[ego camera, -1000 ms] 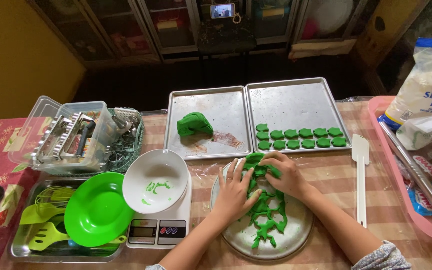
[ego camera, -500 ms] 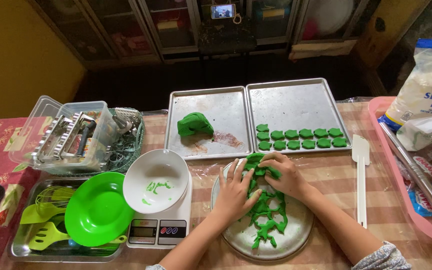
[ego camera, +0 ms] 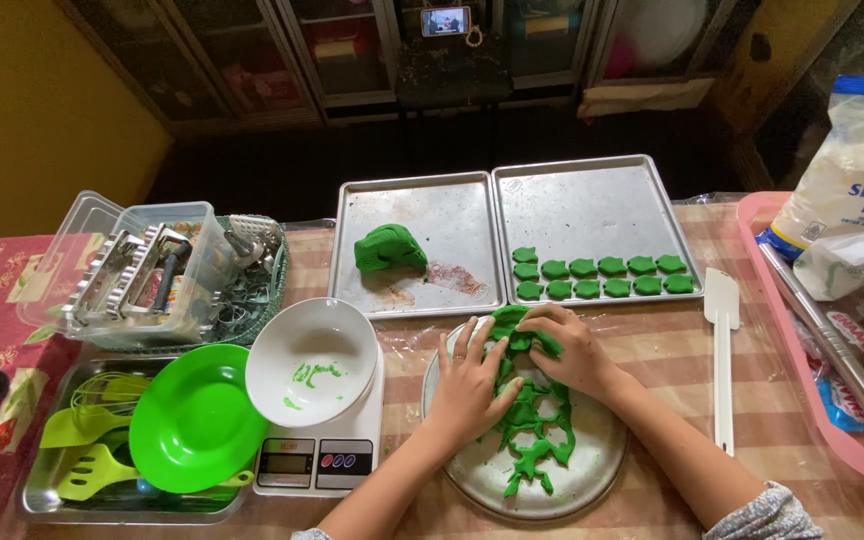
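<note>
Both my hands rest on green dough scraps lying on a round metal plate near the table's front edge. My left hand lies flat with fingers spread on the left part of the scraps. My right hand is curled around a bunched clump of the dough at the plate's far side. Behind the plate, the right baking tray holds two rows of green cut-out cookies. The left baking tray carries a lump of green dough.
A white spatula lies right of the plate. A white bowl sits on a kitchen scale, beside a green plate over a tray of utensils. A clear box of tools stands at left; a pink tray with bags at right.
My hands stay on the scraps at the plate's far side; the fingers shift slightly, drawing the dough a little closer together. Nothing else has moved.
</note>
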